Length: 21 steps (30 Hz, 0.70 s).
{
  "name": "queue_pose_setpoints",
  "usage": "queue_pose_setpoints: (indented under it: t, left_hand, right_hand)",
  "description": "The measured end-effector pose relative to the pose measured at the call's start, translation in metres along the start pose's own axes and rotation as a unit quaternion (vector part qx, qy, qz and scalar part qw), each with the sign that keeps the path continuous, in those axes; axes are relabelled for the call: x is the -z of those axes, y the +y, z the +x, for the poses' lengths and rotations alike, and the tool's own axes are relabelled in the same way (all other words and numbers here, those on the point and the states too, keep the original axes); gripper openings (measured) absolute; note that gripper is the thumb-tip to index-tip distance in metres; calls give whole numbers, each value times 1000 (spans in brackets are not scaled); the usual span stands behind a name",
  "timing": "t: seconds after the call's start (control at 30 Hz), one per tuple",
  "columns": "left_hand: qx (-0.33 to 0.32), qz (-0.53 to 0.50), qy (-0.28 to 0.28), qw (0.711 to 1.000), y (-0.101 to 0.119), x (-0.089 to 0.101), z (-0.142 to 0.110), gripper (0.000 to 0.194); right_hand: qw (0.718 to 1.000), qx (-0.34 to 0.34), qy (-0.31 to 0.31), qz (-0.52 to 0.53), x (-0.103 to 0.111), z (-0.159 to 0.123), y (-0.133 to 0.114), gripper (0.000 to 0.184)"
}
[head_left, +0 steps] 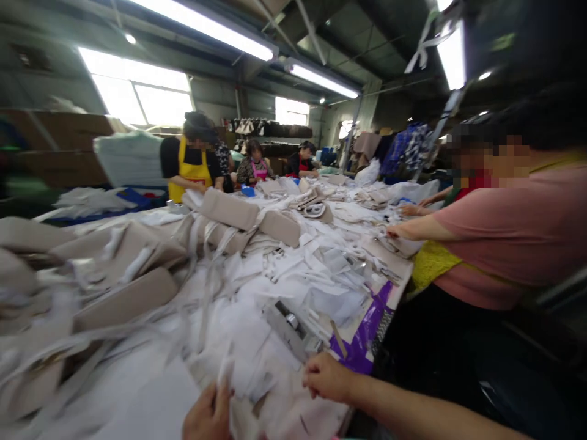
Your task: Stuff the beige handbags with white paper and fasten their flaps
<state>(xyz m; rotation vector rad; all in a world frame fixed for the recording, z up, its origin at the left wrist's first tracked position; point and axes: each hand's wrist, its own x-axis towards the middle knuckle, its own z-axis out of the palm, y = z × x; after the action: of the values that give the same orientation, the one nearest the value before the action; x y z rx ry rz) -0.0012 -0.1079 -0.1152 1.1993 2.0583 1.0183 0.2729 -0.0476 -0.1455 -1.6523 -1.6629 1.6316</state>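
Observation:
At the bottom, my left hand point(208, 412) has its thumb and finger closed on a small white strip point(225, 370) that points upward. My right hand point(328, 377) is to its right, with the fingers curled together; whatever they hold, if anything, cannot be made out. Just beyond my right hand sits a grey metal device point(288, 330) among white scraps. Loose white sheets point(151, 397) lie around my left hand, partly blurred.
Piles of beige padded pieces point(128, 299) with white strips cover the table's left side. Purple tape point(367, 342) runs along the right edge, with a thin tan stick point(338, 339) by it. A co-worker in a pink shirt point(513, 226) works at the right; several others work farther back.

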Motion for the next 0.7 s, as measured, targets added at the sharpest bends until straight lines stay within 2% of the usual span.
queue_pose_setpoints:
  t: [0.07, 0.17, 0.27, 0.37, 0.5, 0.7]
  left_hand:
    - [-98, 24, -14, 995, 1, -2, -6, 32]
    - [-154, 98, 21, 983, 2, -9, -13, 32]
    - [-195, 178, 37, 964, 1, -14, -19, 31]
    - [-214, 251, 42, 943, 0, -17, -23, 26]
    - [-215, 336, 28, 917, 0, -20, -26, 21]
    - [-245, 352, 35, 902, 1, -24, -28, 23]
  right_hand:
    - [998, 53, -29, 19, -23, 0, -41, 16]
    - [988, 95, -88, 88, -56, 6, -95, 18]
    - [983, 82, -103, 129, -80, 14, -121, 17]
    - [990, 42, -77, 111, -93, 21, -125, 20]
    - [995, -13, -53, 78, -95, 25, -121, 20]
    - [991, -105, -58, 65, -93, 31, -114, 23]
